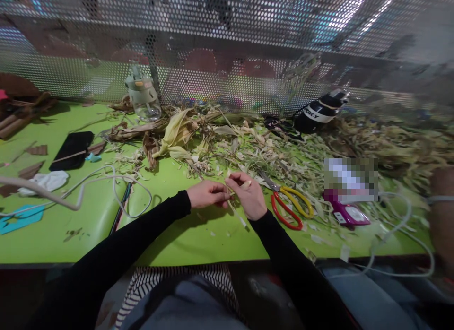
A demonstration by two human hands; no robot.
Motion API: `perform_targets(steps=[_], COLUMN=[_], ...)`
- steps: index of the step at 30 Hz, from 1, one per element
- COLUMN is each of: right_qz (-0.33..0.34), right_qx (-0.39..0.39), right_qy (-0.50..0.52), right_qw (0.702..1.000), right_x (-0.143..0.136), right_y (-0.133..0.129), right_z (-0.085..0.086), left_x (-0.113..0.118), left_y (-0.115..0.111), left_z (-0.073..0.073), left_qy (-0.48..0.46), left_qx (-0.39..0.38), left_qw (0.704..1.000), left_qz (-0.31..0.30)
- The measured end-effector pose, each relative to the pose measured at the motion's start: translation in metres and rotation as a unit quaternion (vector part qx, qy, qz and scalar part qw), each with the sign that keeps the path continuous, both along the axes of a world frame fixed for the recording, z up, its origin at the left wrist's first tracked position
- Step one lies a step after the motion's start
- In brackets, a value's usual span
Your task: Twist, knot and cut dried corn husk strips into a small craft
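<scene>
Above the green table (166, 240), my left hand (208, 194) and my right hand (247, 195) meet near the front edge. Both are closed on a thin pale strip of husk (237, 213), whose lower end slants down to the right between them. A small pale piece also shows at my right fingertips. Right of my right hand lie scissors (283, 197) with one red and one yellow handle. Behind the hands, dry husks and shreds (248, 148) are heaped, with a large yellowish husk (176, 131) at the left.
At the left lie a black phone (72, 150), white tissue (49, 181) and a looping cable (80, 197). A clear bottle (144, 98) and a black bottle (319, 113) stand behind. A purple packet (349, 214) lies right. Another person's arm (441, 216) is at the right edge.
</scene>
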State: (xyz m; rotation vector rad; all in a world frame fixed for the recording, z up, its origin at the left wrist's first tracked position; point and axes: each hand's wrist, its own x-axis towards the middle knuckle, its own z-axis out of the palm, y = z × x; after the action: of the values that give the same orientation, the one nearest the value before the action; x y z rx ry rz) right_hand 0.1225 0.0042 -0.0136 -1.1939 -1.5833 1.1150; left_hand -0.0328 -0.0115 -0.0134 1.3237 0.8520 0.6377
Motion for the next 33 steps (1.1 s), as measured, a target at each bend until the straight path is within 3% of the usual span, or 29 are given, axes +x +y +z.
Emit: perform_targets(steps=[3, 8, 13, 22, 27, 30, 33], right_qz=[0.003, 0.002, 0.048, -0.025, -0.015, 0.016, 0.007], right_qx=[-0.008, -0.01, 0.0, 0.081, 0.035, 0.01, 0.071], right_qy=[-0.004, 0.01, -0.032, -0.079, -0.049, -0.085, -0.149], right_qw=[1.0, 1.0, 0.998, 0.993, 0.998, 0.996, 0.986], right_x=[0.0, 0.006, 0.008, 0.008, 0.009, 0.009, 0.009], right_y=[0.001, 0.007, 0.009, 0.005, 0.008, 0.008, 0.006], right_z=[0.003, 0.001, -0.003, -0.005, -0.004, 0.001, 0.003], left_x=[-0.002, -0.004, -0.003, -0.001, -0.007, -0.011, -0.013], left_y=[0.002, 0.006, 0.005, 0.002, 0.008, 0.012, 0.015], left_z=[0.001, 0.005, 0.003, 0.002, 0.0, 0.001, 0.002], left_qy=[-0.049, -0.104, -0.08, -0.05, -0.079, -0.135, -0.171], left_qx=[-0.058, -0.16, -0.12, -0.083, -0.123, -0.168, -0.194], left_qw=[0.997, 0.974, 0.981, 0.987, 0.98, 0.962, 0.946], left_qz=[0.021, 0.118, 0.133, 0.124, 0.136, 0.166, 0.197])
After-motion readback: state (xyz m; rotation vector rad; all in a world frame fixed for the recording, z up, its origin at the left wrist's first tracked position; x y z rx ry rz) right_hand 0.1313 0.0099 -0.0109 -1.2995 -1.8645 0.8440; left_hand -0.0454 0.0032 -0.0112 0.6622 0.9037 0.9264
